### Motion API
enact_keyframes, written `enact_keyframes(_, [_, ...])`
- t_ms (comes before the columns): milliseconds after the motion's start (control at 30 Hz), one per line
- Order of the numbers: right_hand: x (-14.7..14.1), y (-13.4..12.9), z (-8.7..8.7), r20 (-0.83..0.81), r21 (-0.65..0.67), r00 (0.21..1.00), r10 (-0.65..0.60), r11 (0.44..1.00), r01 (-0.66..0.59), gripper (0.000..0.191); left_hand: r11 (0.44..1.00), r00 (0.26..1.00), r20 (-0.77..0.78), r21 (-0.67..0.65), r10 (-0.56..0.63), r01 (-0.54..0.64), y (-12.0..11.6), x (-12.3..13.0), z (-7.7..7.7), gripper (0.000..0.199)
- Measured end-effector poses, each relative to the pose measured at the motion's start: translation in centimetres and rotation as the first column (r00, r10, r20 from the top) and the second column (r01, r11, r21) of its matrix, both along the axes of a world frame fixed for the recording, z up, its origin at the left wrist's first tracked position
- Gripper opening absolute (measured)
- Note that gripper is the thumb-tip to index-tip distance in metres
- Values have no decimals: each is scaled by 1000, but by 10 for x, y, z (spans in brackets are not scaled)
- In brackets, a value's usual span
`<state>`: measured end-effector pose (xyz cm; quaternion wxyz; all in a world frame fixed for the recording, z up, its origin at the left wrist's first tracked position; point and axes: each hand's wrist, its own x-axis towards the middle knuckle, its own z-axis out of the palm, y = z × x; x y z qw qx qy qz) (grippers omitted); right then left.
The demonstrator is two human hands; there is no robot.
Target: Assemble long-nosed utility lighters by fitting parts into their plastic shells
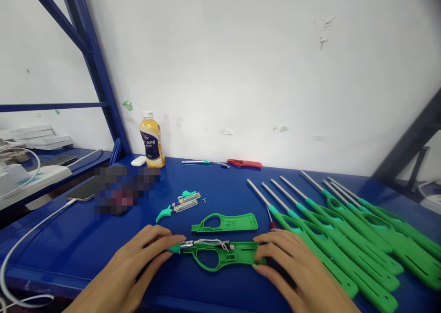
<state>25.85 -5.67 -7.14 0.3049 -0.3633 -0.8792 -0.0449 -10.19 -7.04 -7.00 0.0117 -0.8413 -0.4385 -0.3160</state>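
An open green lighter half-shell (241, 253) lies before me, with white wires and a black part along its upper edge. My left hand (146, 253) pinches the teal collar (175, 248) at its left end, beside a metal tube piece. The fingers of my right hand (284, 258) grip the shell's right end. Just behind is a second green half-shell (237, 222), inner side up. Farther back lie two clear fuel tanks (186, 205), teal triggers (164, 213) and a small screw (204, 200).
Several assembled green lighters (347, 253) lie at the right, beside a red-handled screwdriver (272, 224). Near the wall are a red shell (244, 163), a metal rod (196, 162) and a yellow bottle (151, 143). A phone (84, 191) with a white cable lies left.
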Motion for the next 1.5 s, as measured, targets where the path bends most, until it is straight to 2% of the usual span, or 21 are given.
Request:
enact_keyframes(167, [0,-1,0,8,11,1000,1,1000,-1,27,995,999,-12,-89,-49,48,-1,-6,-2,42])
enact_keyframes(367, [-1,0,-1,-10,-2,1000,2,1000,-2,26,992,994,102,-126,27,-14,-5,-3,-5,37])
enact_keyframes(533, [-1,0,0,-11,-1,1000,2,1000,-2,26,991,1000,27,-131,-11,14,-5,-3,-5,40])
enact_keyframes(700, [-2,-1,-1,15,15,1000,5,1000,-6,27,985,996,19,-147,93,-89,-9,-2,-14,39])
enact_keyframes(867, [0,-2,-3,24,19,1000,-8,1000,7,26,992,998,-27,-111,52,-54,-9,-6,-21,40])
enact_keyframes(1000, [1,-2,-2,39,15,999,-9,1000,9,25,992,997,-57,-117,49,-55,-10,-5,-18,45])
enact_keyframes(1167, [-1,-1,0,47,21,999,-13,1000,12,30,989,999,-31,-150,16,-21,-13,3,-9,43])
enact_keyframes(1267, [0,-1,0,48,36,999,-18,999,16,33,985,1000,-10,-171,2,-4,-11,9,-9,35])
enact_keyframes(1500, [0,-1,0,54,35,998,-22,999,20,34,982,985,167,-177,-30,60,-5,19,-12,22])
